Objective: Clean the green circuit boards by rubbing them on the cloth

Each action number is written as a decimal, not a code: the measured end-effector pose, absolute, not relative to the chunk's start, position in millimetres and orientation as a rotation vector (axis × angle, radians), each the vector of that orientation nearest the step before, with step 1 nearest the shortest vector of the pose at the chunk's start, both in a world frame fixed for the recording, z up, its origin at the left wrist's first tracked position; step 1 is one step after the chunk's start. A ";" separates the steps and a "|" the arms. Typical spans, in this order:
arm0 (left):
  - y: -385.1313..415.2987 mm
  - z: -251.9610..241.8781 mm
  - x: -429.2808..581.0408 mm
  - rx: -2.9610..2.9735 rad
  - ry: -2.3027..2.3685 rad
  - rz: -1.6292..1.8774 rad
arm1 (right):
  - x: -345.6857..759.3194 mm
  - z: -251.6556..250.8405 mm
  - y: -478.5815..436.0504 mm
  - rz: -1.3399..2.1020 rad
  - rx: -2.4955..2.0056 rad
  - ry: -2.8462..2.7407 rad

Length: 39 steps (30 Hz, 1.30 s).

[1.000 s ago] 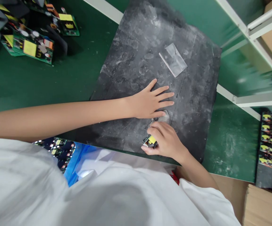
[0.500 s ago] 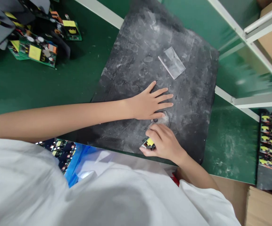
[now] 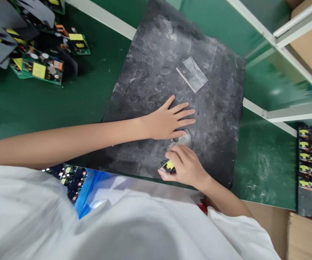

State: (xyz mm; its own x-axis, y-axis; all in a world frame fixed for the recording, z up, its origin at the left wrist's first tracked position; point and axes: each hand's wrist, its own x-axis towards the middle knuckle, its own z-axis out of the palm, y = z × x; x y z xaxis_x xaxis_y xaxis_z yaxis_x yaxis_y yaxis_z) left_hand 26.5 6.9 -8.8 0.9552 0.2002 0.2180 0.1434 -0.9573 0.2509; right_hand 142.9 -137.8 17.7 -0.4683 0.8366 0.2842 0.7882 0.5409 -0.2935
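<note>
My left hand (image 3: 169,119) lies flat on the dark, scuffed mat (image 3: 147,86), palm down with its fingers spread. Close to the mat's front edge, my right hand (image 3: 187,166) grips a small circuit board (image 3: 170,165) between thumb and fingers. A yellow component shows on the board; most of the rest is hidden by the hand. Between the two hands, a pale worn patch (image 3: 186,140) marks the mat. Beyond my left hand rests a small clear plastic bag (image 3: 192,74).
Several circuit boards (image 3: 43,68) and grey sheets (image 3: 1,18) are piled at the back left. More boards fill a dark tray (image 3: 311,206) at the far right. A white metal frame (image 3: 302,115) stands along the right. Below the table edge is a blue bin (image 3: 87,191).
The whole view has shifted slightly. Both hands keep nearly the same pose on the mat, and the circuit board stays in my right hand.
</note>
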 end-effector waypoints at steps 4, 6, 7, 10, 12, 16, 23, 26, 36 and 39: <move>7.2 -10.0 27.1 2.886 0.249 0.339 | 150.3 17.7 -133.4 0.110 -1.487 -2.259; 7.2 -10.2 27.4 2.879 0.249 0.352 | 148.5 18.0 -134.3 0.112 -1.461 -2.276; 7.2 -10.1 27.5 2.873 0.251 0.364 | 146.1 18.1 -135.5 0.123 -1.420 -2.308; 7.3 -9.5 27.5 2.856 0.252 0.384 | 141.1 17.8 -138.5 0.155 -1.325 -2.383; 7.6 -9.3 27.4 2.862 0.248 0.367 | 143.5 17.3 -137.8 0.144 -1.373 -2.346; 7.8 -9.4 26.6 2.869 0.247 0.342 | 150.2 16.9 -134.8 0.120 -1.510 -2.234; 7.3 -9.1 26.9 2.857 0.252 0.381 | 142.2 17.3 -138.1 0.171 -1.330 -2.364; 7.5 -10.0 27.4 2.860 0.249 0.379 | 148.1 17.1 -134.7 0.116 -1.439 -2.272; 7.8 -8.6 26.3 2.882 0.256 0.324 | 143.1 17.9 -137.5 0.152 -1.362 -2.354; 7.9 -9.7 26.9 2.880 0.249 0.328 | 152.3 17.6 -133.0 0.113 -1.445 -2.302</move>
